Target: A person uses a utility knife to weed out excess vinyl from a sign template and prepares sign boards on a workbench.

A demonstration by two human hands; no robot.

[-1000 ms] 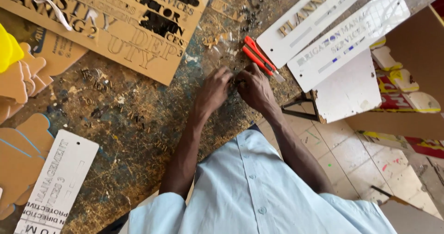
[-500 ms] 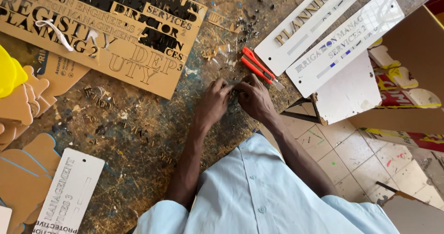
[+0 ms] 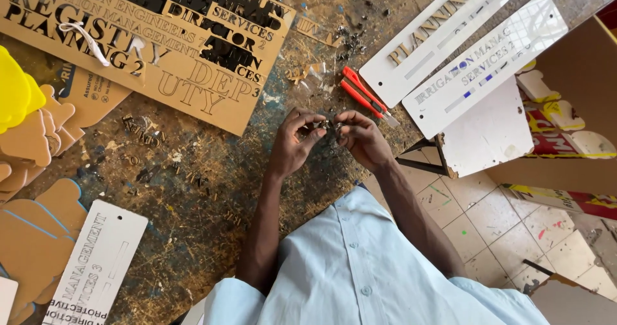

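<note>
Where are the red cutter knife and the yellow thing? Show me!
red cutter knife (image 3: pixel 361 93), head view, middle of its handle.
yellow thing (image 3: pixel 16 90), head view, centre of its visible part at the left edge.

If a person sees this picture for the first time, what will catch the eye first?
Probably the two hands at the centre: the left hand and right hand pinch a small dark piece between them above the paint-stained table. Next, the big brown letter-cut board at upper left and the red utility knife beside the hands.
</note>
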